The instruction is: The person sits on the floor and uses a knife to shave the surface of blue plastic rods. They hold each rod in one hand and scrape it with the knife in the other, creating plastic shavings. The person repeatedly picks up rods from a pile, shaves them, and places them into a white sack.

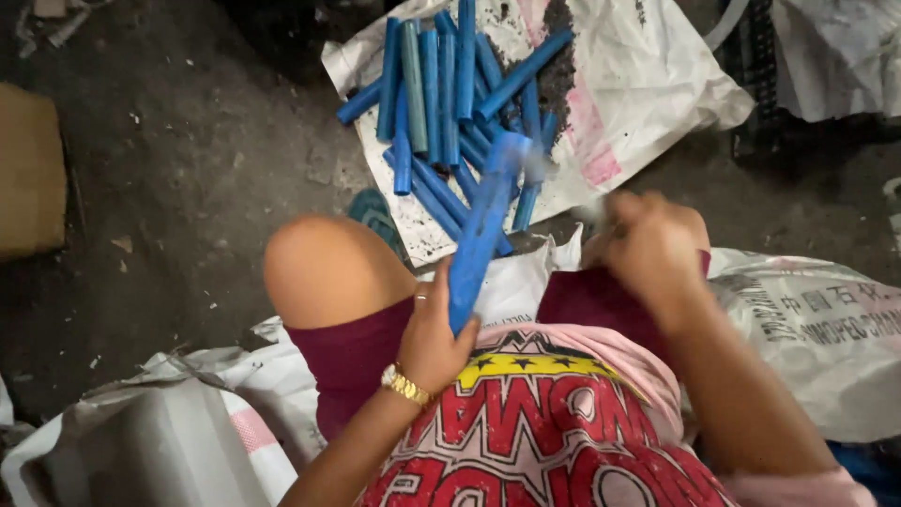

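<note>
The left hand (434,338) has its fingers closed around a blue tube (481,235) above the lap. The right hand (648,246) is blurry; I cannot tell its fingers. More blue tubes (441,84) lie on a white sack (638,75).

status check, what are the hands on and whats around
Left hand gripping one blue tube, tilted up. Right hand closed, blurred, contents unclear. Pile of blue tubes ahead on white sack.
</note>
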